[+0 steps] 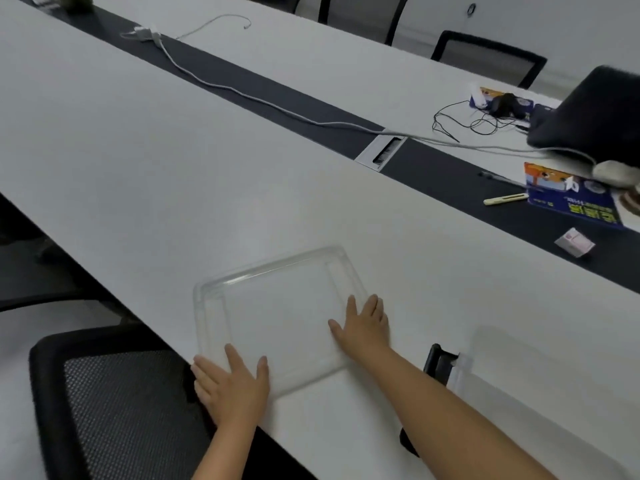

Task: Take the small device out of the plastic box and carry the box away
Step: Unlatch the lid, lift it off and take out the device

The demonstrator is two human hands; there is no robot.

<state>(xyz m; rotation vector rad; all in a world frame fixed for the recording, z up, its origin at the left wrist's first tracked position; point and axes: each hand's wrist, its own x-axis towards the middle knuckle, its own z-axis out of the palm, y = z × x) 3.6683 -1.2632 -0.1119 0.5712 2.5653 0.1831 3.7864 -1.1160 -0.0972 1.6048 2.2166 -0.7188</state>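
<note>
A shallow clear plastic box lies flat near the front edge of the white table; whether it is a lid or a tray I cannot tell. My left hand rests flat on its near left corner, fingers spread. My right hand lies flat on its right edge, fingers apart too. Neither hand grips anything. To the right, behind my right forearm, a small black device sits at the left end of a second clear plastic piece. How the two touch is unclear.
A black mesh chair stands at the lower left, against the table edge. A white cable runs along the dark centre strip past a metal cable port. Blue packets, a yellow pen, a pink packet and a dark bag lie at right.
</note>
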